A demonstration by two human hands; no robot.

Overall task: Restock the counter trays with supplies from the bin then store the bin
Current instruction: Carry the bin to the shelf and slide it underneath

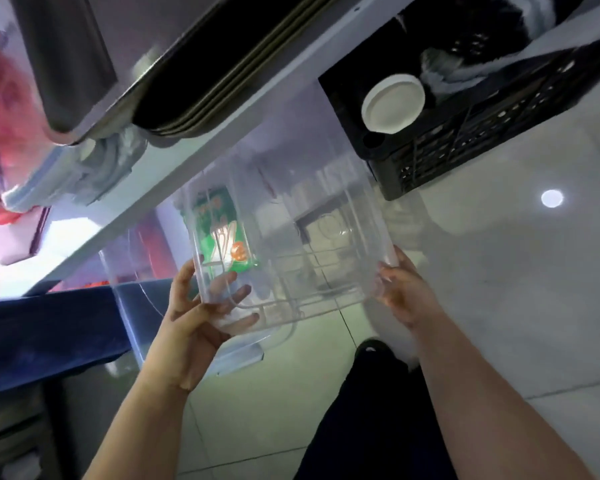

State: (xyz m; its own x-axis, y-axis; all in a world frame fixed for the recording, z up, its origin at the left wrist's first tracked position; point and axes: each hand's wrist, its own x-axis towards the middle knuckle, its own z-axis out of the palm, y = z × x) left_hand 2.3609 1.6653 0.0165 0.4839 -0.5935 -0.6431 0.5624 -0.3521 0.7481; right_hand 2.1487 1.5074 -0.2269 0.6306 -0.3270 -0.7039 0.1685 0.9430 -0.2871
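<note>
Head view shows my two hands on the clear bin (pixel 291 244). My left hand (pixel 201 313) is wrapped on the near left corner, thumb on the outside and fingers (pixel 232 292) showing through the plastic on the inside. My right hand (pixel 400 289) is pressed on the near right corner, fingers curled on the edge. So both hands are closed on the bin, and it hangs in the air between them, tipped away from me.

The bin looks almost empty. I can see only one green packet (pixel 222 233) through the left side, though I cannot tell for sure if it sits in the bin or behind it. That makes me think the filling part is mostly done and the putting-away part is going on. I cannot see the counter trays being filled here, so I cannot say they are full.

The far end of the bin points under the white shelf edge (pixel 222 133). Metal trays (pixel 201 74) are stacked above that edge. A black crate (pixel 465 133) with a white round lid (pixel 394 103) in it sits just to the right of the bin. A blue box (pixel 49 330) is near my left hand. The floor tiles (pixel 499 306) and my dark trouser leg (pixel 371 410) are below.

What is left, I think, is to slide the bin into its spot and let go.
</note>
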